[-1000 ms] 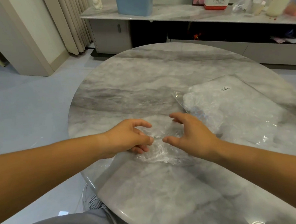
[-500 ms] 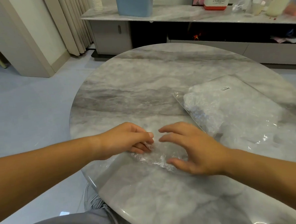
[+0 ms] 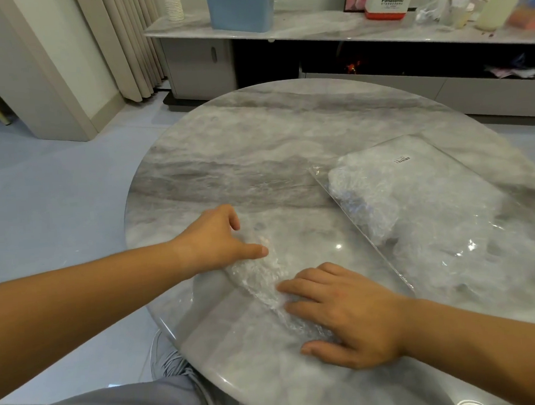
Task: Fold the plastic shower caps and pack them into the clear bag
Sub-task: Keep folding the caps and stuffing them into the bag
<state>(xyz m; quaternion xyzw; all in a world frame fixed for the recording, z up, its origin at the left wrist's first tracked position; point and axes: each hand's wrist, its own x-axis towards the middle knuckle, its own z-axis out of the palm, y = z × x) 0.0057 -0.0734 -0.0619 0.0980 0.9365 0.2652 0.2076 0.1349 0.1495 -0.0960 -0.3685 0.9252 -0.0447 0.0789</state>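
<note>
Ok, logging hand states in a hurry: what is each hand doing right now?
Left hand: on the shower cap edge, thumb straight; grip cannot be told.
Right hand: open, flat on the shower cap.

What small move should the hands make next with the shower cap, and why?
Probably the left hand should fold its end over toward the right hand, which presses the shower cap flat: it lies as a long strip, not yet folded short.
</note>
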